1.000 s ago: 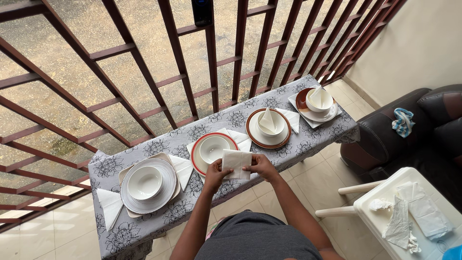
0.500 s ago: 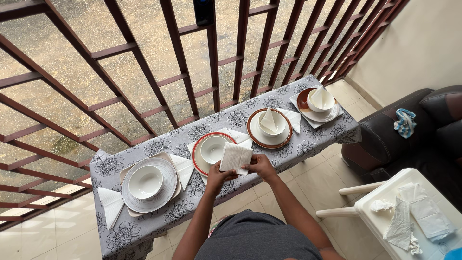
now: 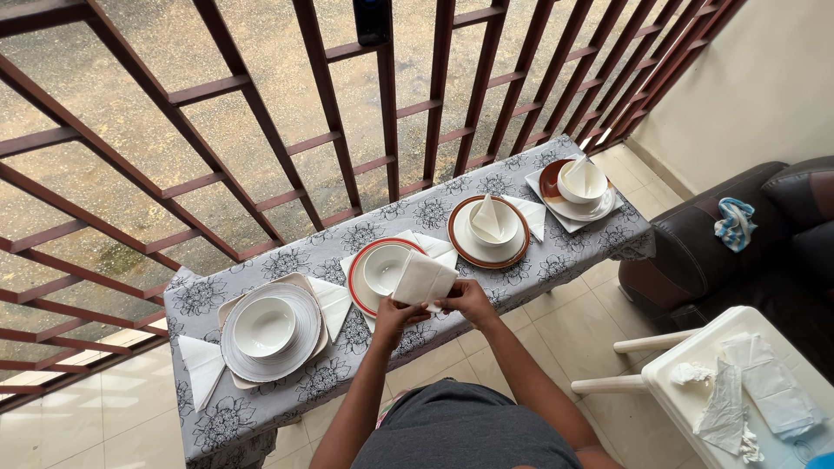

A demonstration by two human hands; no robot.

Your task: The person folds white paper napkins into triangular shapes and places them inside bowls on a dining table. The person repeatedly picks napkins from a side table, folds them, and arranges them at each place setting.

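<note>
Balcony bars back our grey floral tablecloth [image 3: 556, 252]; our left hand [image 3: 395, 314] and right hand [image 3: 467, 300] pinch a folded white napkin [image 3: 422, 280] over the red-rimmed plate [image 3: 360, 267].

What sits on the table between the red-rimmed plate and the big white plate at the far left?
A folded white napkin lies on the patterned cloth between the red-rimmed plate and the big white plate; the head view shows it.

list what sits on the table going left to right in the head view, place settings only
folded napkin → grey-rimmed plate with white bowl → red-rimmed plate with bowl, behind the napkin in the hands → brown-rimmed plate, bowl with napkin inside → square plate, bowl with napkin
</note>
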